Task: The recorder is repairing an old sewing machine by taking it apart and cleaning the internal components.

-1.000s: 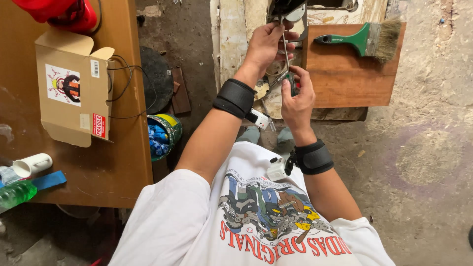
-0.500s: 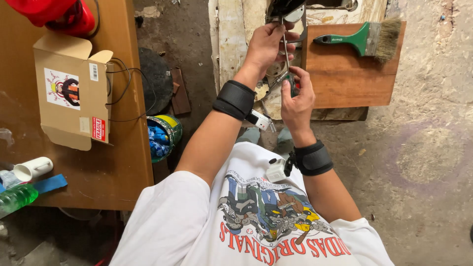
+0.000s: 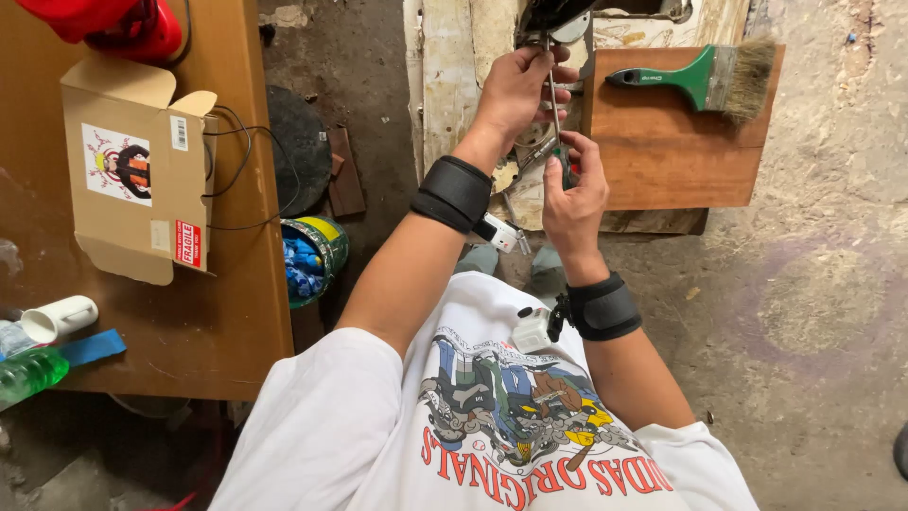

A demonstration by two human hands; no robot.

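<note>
My right hand (image 3: 573, 194) grips the handle of a screwdriver (image 3: 555, 114) whose thin metal shaft points up toward a dark metal part (image 3: 553, 14) at the top edge of the view. My left hand (image 3: 518, 90) is closed around the shaft's upper end, just under that part. Both wrists wear black straps. A worn white wooden plank (image 3: 454, 76) lies under the hands. The screwdriver's tip is hidden by my left hand.
A green-handled paintbrush (image 3: 705, 78) lies on a brown wooden board (image 3: 672, 151) to the right. A brown table (image 3: 236, 322) on the left carries a cardboard box (image 3: 137, 170), a red object (image 3: 104, 21), a white tube and a green bottle. A tin (image 3: 312, 255) stands beside it.
</note>
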